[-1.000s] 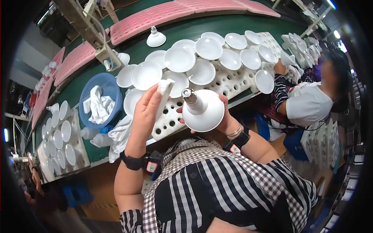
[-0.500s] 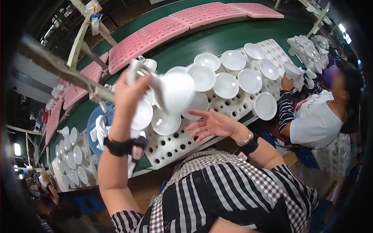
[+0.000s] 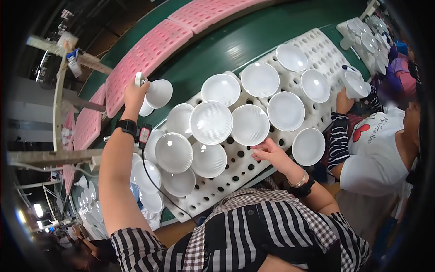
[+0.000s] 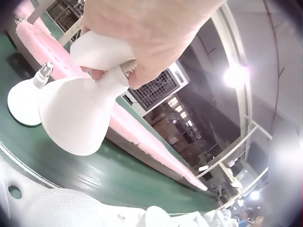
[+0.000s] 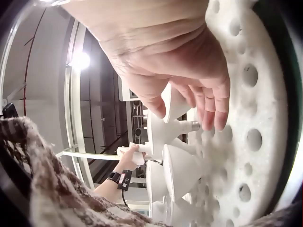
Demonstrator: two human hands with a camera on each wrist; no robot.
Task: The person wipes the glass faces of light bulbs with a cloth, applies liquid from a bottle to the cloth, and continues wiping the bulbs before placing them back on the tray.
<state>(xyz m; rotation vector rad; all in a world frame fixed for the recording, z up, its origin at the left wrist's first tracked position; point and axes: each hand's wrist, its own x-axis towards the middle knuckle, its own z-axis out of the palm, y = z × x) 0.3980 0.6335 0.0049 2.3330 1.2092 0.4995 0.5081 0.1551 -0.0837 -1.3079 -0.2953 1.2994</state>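
Note:
My left hand (image 3: 132,97) reaches out over the green belt and grips a white reflector bulb (image 3: 161,93) near its screw base. A white oblong piece (image 4: 102,51) is held in the same fingers, beside the base. Close behind, another reflector bulb (image 4: 22,103) stands face down on the belt, its screw cap up. My right hand (image 3: 280,157) is at the front of the white foam tray (image 3: 235,167), fingertips right at the rim of a bulb (image 3: 250,126) set face up there. In the right wrist view its thumb and fingers are spread apart.
Several more bulbs (image 3: 211,122) crowd the tray, some overlapping. Pink perforated trays (image 3: 149,52) line the far side of the green belt (image 3: 217,47). On the right another person (image 3: 367,167) holds a bulb (image 3: 355,85). A metal post (image 3: 59,97) stands at left.
The left hand has carried the bulb and white piece from in front of the body out to the far left over the belt. The right hand has let go of that bulb and moved to the tray.

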